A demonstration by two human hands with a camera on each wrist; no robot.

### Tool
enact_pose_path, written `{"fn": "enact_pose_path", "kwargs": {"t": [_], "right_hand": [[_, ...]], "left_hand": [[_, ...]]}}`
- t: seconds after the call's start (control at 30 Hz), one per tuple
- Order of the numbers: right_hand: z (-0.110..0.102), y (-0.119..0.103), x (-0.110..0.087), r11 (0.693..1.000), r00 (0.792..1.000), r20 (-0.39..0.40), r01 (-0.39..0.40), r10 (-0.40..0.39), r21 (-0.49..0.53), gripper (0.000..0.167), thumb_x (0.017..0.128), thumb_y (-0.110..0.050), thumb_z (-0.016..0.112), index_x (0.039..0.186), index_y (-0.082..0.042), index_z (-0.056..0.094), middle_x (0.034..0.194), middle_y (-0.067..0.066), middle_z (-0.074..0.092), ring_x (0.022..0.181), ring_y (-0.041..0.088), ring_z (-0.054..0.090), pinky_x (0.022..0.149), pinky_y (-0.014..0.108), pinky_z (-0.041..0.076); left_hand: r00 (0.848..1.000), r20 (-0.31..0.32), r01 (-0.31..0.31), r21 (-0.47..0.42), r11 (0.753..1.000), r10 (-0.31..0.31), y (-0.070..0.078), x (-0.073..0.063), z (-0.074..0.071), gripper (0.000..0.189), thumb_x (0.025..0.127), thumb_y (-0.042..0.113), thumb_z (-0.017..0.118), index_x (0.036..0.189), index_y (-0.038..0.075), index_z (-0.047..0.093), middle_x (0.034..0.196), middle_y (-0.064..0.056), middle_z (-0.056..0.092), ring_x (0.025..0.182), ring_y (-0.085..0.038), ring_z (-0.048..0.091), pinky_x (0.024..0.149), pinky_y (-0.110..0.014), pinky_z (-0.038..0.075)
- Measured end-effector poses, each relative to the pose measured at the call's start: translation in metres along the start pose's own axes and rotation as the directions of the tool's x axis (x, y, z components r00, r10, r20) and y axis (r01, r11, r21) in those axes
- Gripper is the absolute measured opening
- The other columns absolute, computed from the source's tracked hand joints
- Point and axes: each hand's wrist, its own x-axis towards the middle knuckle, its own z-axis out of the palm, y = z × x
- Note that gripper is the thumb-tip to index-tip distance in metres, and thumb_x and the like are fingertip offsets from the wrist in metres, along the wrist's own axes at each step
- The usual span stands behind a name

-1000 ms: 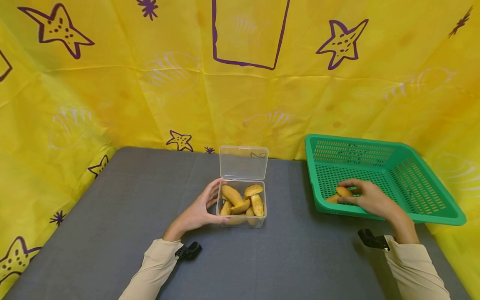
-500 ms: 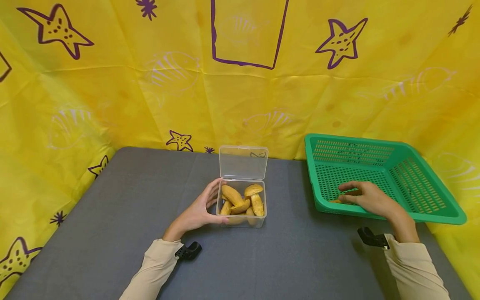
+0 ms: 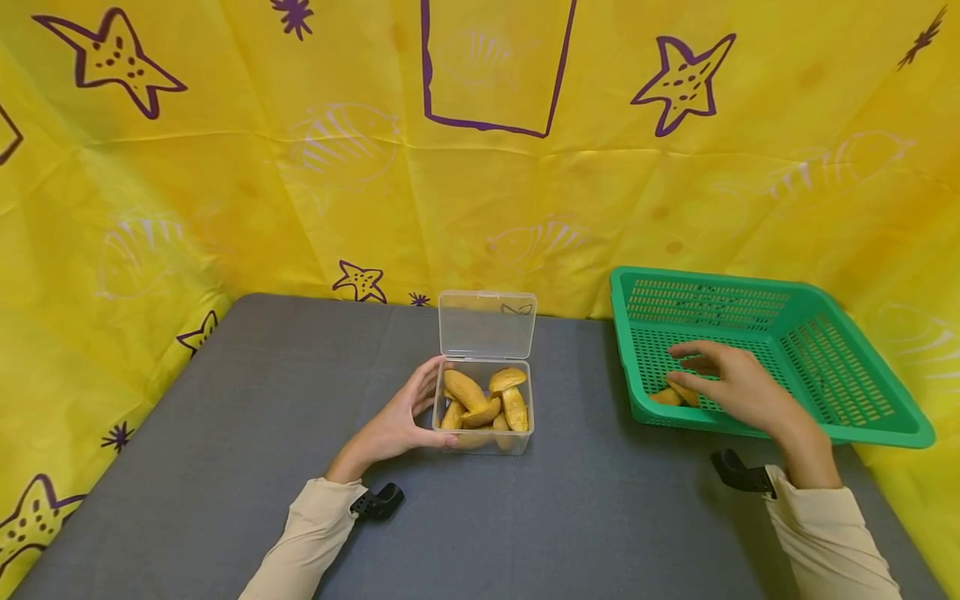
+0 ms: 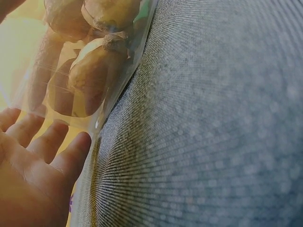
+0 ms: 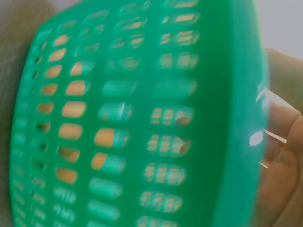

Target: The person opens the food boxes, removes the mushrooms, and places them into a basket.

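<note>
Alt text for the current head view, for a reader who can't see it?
A person's right hand, loosely open, is at yellow mushrooms in a green basket, while the left hand holds the left side of an open clear box of similar mushrooms. The box stands on a grey table before a yellow cloth printed with starfish and fish.

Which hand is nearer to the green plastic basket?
Right. The right hand is over the green plastic basket; the left hand is well to its left, holding the clear plastic box.
</note>
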Motion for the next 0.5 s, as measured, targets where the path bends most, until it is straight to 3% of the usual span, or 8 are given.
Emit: {"fn": "enact_pose_path", "kwargs": {"t": [0.17, 0.37, 0.5], "right_hand": [[0.001, -0.019, 0.001, 0.999, 0.999, -0.013, 0.038, -0.037, 0.028, 0.043, 0.096, -0.029, 0.067, 0.132, -0.007, 0.06, 0.133, 0.018, 0.063, 0.118, 0.04, 0.062, 0.095, 0.05, 0.052], [0.005, -0.035, 0.004, 0.995, 0.995, -0.051, 0.092, -0.091, 0.025, 0.041, 0.095, -0.028, 0.068, 0.131, -0.009, 0.061, 0.132, 0.013, 0.064, 0.118, 0.034, 0.063, 0.096, 0.046, 0.052], [0.008, -0.045, 0.007, 0.991, 0.991, -0.054, 0.124, -0.121, 0.047, 0.041, 0.095, -0.026, 0.068, 0.131, -0.008, 0.061, 0.132, 0.012, 0.064, 0.118, 0.033, 0.063, 0.096, 0.049, 0.051]], "left_hand": [[1.0, 0.002, -0.004, 0.001, 1.0, 0.004, 0.0, 0.0, 0.0, 0.112, 0.075, 0.014, 0.087, 0.159, 0.018, 0.013, 0.164, -0.014, 0.021, 0.154, -0.031, 0.017, 0.121, -0.057, 0.025], [1.0, 0.001, -0.003, -0.005, 1.0, 0.003, 0.0, 0.001, 0.0, 0.112, 0.075, 0.015, 0.088, 0.159, 0.018, 0.013, 0.164, -0.014, 0.021, 0.153, -0.032, 0.017, 0.121, -0.057, 0.025], [1.0, 0.0, -0.005, -0.006, 1.0, 0.005, 0.0, 0.001, 0.0, 0.113, 0.075, 0.015, 0.088, 0.159, 0.018, 0.013, 0.164, -0.015, 0.021, 0.153, -0.033, 0.017, 0.121, -0.057, 0.025]]}}
